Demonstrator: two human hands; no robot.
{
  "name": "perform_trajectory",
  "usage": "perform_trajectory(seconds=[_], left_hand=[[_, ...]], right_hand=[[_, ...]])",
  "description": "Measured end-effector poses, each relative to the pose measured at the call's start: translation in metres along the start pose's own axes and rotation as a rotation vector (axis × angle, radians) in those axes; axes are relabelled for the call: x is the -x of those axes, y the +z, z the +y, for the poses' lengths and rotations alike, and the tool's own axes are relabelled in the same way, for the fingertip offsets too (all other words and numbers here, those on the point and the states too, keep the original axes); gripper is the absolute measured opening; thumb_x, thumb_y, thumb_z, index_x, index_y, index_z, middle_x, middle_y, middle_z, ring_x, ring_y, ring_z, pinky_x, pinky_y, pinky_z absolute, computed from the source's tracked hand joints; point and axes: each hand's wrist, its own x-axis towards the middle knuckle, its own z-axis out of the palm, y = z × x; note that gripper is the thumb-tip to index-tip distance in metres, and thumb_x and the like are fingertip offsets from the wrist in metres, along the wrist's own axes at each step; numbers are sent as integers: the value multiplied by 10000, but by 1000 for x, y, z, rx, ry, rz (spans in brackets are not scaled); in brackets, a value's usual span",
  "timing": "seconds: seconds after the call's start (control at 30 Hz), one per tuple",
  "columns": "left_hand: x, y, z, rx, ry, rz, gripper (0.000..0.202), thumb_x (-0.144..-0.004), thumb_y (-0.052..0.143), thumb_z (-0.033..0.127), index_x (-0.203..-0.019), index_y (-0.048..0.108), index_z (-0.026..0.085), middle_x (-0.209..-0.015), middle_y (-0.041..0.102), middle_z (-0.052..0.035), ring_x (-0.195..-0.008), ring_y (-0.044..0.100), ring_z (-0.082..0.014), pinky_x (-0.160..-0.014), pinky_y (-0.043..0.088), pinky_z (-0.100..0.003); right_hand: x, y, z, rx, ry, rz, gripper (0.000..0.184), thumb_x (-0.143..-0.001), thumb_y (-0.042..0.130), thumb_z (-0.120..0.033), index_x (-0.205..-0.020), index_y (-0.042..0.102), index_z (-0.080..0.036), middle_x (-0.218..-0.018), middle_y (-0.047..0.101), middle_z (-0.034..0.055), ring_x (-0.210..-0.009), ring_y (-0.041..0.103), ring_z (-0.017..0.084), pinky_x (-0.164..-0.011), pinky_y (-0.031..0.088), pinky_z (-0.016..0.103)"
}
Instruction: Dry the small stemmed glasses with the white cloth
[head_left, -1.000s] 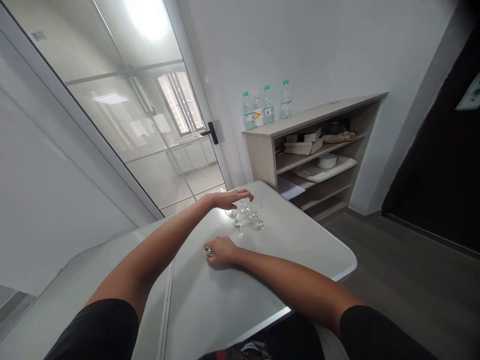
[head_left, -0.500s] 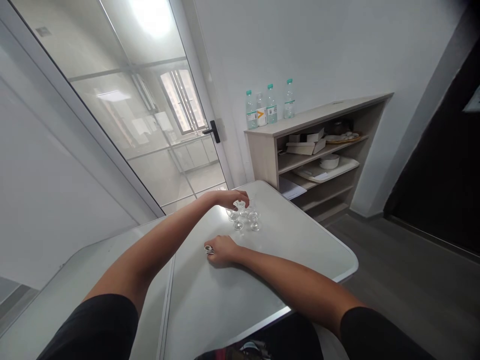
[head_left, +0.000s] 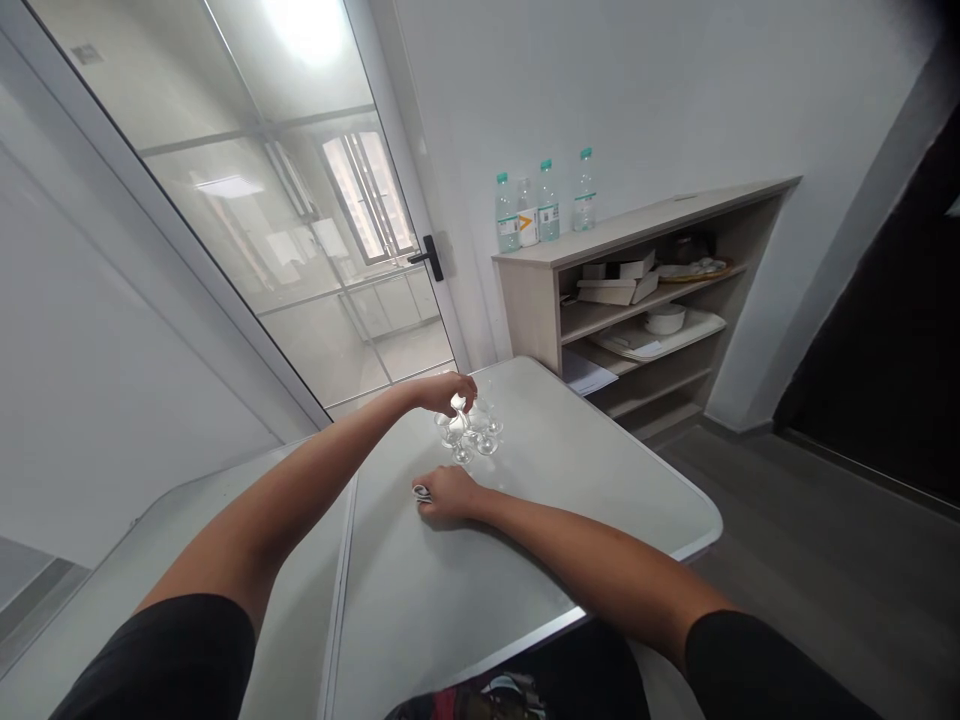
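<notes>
Several small clear stemmed glasses (head_left: 472, 430) stand clustered on the white table (head_left: 600, 480). My left hand (head_left: 446, 392) reaches over them, its fingers curled down around the top of one glass at the cluster's left. My right hand (head_left: 444, 494) rests on the table just in front of the glasses, closed on a small black-and-white object (head_left: 421, 492) that pokes out at its left side; I cannot make out what it is.
A wooden shelf unit (head_left: 637, 300) stands beyond the table with three water bottles (head_left: 547, 200) on top and boxes and plates inside. A frosted glass door (head_left: 300, 230) with a black handle is at the left. Grey floor lies to the right.
My left hand has dropped from hovering flat above the glasses to closing its fingers on one of them. The right hand has stayed put.
</notes>
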Motion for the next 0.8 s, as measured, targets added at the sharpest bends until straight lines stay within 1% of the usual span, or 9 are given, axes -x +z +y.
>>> perform_trajectory(seconds=[0.17,0.27,0.43,0.57,0.67,0.8], left_hand=[[19,-4,-1,-4,-58,-26,286,-610,708,-15,-812,740,184,-1176,675,-58,-942,647,-173,-832,491,-253],[32,-6,-4,17,-96,-39,272,-610,725,1,-801,753,192,-1199,675,-50,-911,655,-169,-800,493,-248],[55,-7,-7,49,-130,-64,235,-621,765,41,-794,777,200,-1214,686,-34,-838,671,-147,-820,486,-258],[78,-6,-7,51,-193,-76,242,-629,766,43,-812,782,200,-1243,677,-32,-807,673,-128,-801,479,-242],[97,-5,-8,58,-237,-77,224,-639,778,73,-823,779,200,-1266,665,-34,-815,674,-127,-805,484,-235],[122,-6,-6,55,-298,-82,216,-641,772,83,-823,774,200,-1300,646,-31,-848,675,-135,-839,497,-242]], right_hand=[[0,3,2,8,-27,24,147,-852,583,-311,-940,685,-253,-962,762,31,-908,697,233,-622,299,281],[-1,3,3,7,-28,8,155,-853,582,-321,-952,679,-253,-970,761,33,-902,696,233,-624,299,282],[-2,3,5,3,-29,3,164,-853,573,-338,-951,677,-257,-992,759,32,-909,687,237,-635,321,278],[-3,5,6,-5,-27,-2,185,-854,576,-342,-977,685,-257,-1017,758,39,-912,674,234,-669,354,276],[-2,6,7,-2,-21,4,201,-859,570,-340,-1001,687,-259,-1037,756,47,-923,669,239,-692,364,281],[-1,6,8,4,-16,-5,209,-865,563,-339,-1015,689,-268,-1029,756,51,-898,673,244,-677,353,283]])
